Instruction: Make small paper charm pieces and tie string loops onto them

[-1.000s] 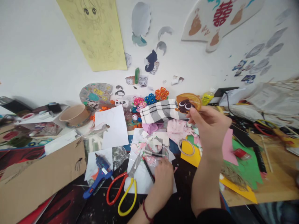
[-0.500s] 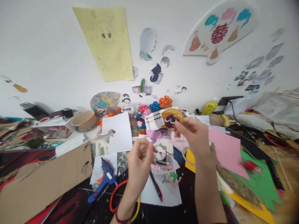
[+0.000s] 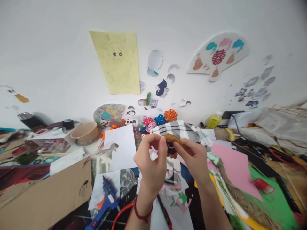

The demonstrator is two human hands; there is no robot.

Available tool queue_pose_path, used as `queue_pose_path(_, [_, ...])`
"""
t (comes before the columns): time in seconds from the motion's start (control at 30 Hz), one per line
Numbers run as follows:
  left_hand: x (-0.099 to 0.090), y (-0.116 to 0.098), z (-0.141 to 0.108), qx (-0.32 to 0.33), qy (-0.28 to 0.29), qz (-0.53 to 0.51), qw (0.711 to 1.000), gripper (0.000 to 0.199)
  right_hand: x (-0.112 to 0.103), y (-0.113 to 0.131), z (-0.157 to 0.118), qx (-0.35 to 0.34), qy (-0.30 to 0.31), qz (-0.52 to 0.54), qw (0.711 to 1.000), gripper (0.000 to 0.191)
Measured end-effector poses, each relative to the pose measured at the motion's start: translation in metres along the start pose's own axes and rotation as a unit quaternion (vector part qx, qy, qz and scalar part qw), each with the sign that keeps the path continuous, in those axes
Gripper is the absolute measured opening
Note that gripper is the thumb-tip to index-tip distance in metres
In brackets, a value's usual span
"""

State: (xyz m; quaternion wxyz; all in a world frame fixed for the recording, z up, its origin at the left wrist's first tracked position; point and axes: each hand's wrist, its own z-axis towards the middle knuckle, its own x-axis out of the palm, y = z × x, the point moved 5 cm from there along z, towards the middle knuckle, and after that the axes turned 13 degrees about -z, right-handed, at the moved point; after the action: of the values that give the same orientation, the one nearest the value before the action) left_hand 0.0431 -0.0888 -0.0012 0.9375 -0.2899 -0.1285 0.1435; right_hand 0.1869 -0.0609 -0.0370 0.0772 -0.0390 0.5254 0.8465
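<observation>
A cartoon character cutout (image 3: 171,139) with a yellow-brown hat, dark face and big white eyes is held up in front of me, above the cluttered table. My left hand (image 3: 151,156) pinches its left edge between thumb and forefinger. From the other side, my right hand (image 3: 193,155) grips its right edge, the thumb lying over part of the face. The cutout looks slightly curved, and fingers cover much of it. Behind it lies a black-and-white checked cloth (image 3: 187,129). Below the hands are white paper with green and pink scraps (image 3: 182,199) and a dark pen (image 3: 163,207).
A blue glue gun (image 3: 109,195) lies at left beside a large cardboard piece (image 3: 48,191). Craft flowers (image 3: 159,119) stand near the wall. Pink paper (image 3: 233,166), green paper (image 3: 271,188) and twine (image 3: 242,198) are at right. A yellow bottle (image 3: 214,120) stands behind.
My left hand has risen and taken hold of the cutout's left edge. My right hand has lowered slightly with it, bringing the cutout between both hands. The view has tilted upward.
</observation>
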Motion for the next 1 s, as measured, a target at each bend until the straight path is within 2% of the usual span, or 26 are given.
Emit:
queue_pose_path(0.13, [0.000,0.004,0.003,0.039,0.003,0.026,0.999,0.006,0.005,-0.003,0.000,0.015,-0.023,0.020,0.999,0.014])
queue_pose_path(0.3, [0.000,0.024,0.006,-0.009,0.021,-0.023,0.999,0.006,0.012,-0.014,0.003,0.053,0.021,0.045,0.997,0.018])
queue_pose_path(0.5, [0.004,0.038,0.007,-0.012,0.059,0.006,0.998,0.005,0.001,-0.029,0.011,0.053,0.048,-0.002,0.997,0.024])
queue_pose_path(0.6, [0.006,0.039,0.009,-0.005,0.086,0.010,0.996,0.003,-0.003,-0.031,0.015,0.053,0.075,0.009,0.996,0.028])
queue_pose_path(0.73, [0.009,0.036,0.010,0.009,0.118,0.020,0.993,0.002,-0.007,-0.026,0.016,0.046,0.092,0.029,0.994,0.024])
queue_pose_path(1.0, [0.005,0.034,0.008,0.006,0.128,0.013,0.992,0.002,-0.006,-0.022,0.013,0.046,0.082,-0.002,0.996,0.021])
